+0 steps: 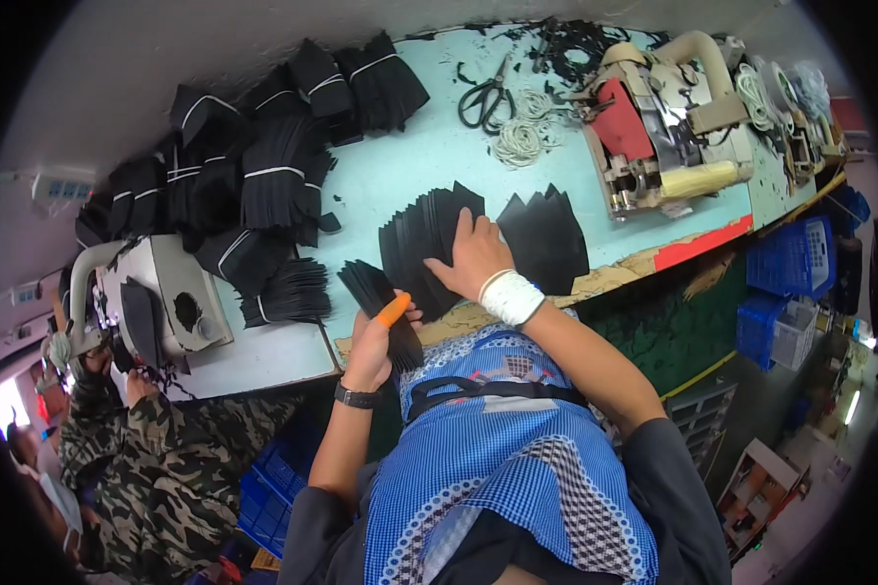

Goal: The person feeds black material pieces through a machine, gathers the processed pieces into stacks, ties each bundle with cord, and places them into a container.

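Observation:
My left hand (376, 336), with an orange finger cot on one finger, is closed around a stack of black cut pieces (369, 288) held at the table's front edge. Just right of it, a fanned row of black pieces (415, 234) lies on the light blue tabletop (371, 185). My right hand (476, 255), its wrist wrapped in white cloth, rests on that row with thumb and fingers spread. Beside this hand lies another fan of black pieces (546, 244), close to the worn wooden edge.
Bundles of black pieces (273, 175) tied with white bands pile up at the back left. A machine (668, 127) stands right, another machine (171, 292) left, where a co-worker in a camouflage garment (176, 468) works. Scissors (488, 102) and white cord (522, 141) lie behind.

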A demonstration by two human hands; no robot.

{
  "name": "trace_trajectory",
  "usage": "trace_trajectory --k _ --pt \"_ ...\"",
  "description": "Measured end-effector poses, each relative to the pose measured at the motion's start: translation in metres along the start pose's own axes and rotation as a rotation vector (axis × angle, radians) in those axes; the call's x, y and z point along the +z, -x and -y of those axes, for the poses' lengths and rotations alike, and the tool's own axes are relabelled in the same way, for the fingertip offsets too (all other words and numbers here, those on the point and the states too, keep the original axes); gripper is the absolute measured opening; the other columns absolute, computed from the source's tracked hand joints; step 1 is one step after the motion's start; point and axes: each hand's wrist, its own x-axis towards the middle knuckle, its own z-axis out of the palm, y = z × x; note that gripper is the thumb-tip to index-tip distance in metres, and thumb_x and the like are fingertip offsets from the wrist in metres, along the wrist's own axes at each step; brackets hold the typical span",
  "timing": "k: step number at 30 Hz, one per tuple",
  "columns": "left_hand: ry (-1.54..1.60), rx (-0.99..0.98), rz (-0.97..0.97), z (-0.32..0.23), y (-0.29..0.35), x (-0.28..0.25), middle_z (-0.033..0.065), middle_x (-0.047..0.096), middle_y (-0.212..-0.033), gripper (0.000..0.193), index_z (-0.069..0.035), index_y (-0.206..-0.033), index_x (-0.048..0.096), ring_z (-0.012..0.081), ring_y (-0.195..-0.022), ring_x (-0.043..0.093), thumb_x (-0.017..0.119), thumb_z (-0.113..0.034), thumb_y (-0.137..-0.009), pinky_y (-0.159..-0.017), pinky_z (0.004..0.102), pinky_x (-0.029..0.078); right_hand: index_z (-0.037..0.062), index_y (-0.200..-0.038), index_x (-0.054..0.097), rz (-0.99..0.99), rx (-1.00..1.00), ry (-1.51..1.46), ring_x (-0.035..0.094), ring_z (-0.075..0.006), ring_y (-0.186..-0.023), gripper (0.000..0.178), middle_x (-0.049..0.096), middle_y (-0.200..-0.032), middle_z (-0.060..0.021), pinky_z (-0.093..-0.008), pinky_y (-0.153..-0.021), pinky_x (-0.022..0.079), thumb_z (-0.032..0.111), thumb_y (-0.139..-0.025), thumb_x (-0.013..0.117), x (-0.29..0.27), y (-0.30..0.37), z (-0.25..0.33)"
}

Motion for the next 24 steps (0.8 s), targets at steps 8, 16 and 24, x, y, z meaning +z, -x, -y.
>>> trace_trajectory --k 8,16,24 --pt "0.009 -0.012 0.011 -0.010 -0.020 0.013 0.0110 0.064 -0.101 0.026 -0.001 -0.115 0.055 0.0209 -0.091 0.065 0.061 -0.015 -0.094 -0.079 0.0335 0.055 -0.0116 -0.119 0.047 0.001 -0.017 -0.042 0.061 -0.0409 -0.089 0.047 0.058 -0.096 -0.0259 -0.0457 -0.079 0.053 0.014 -0.081 0.061 -0.002 -0.007 -0.013" --pt "0.028 0.146 0.175 -0.034 -0.031 0.054 0.0126 0.067 -0.101 0.023 0.000 -0.108 0.058 0.0222 -0.094 0.068 0.058 -0.020 -0.097 -0.080 0.0357 0.058 -0.0056 -0.117 0.057 -0.208 -0.281 -0.344 0.064 -0.0337 -0.083 0.041 0.061 -0.094 -0.0191 -0.0396 -0.071 0.054 0.012 -0.080 0.065 -0.044 0.051 0.038" --pt "0.103 -0.229 0.246 -0.032 -0.006 0.049 0.0103 0.064 -0.110 0.033 0.003 -0.116 0.057 0.0174 -0.099 0.063 0.062 -0.021 -0.094 -0.083 0.0312 0.054 -0.0070 -0.107 0.066 0.036 0.075 -0.952 0.065 -0.0139 -0.079 0.044 0.069 -0.087 -0.0134 -0.0275 -0.072 0.053 0.025 -0.080 0.077 -0.047 0.061 0.022"
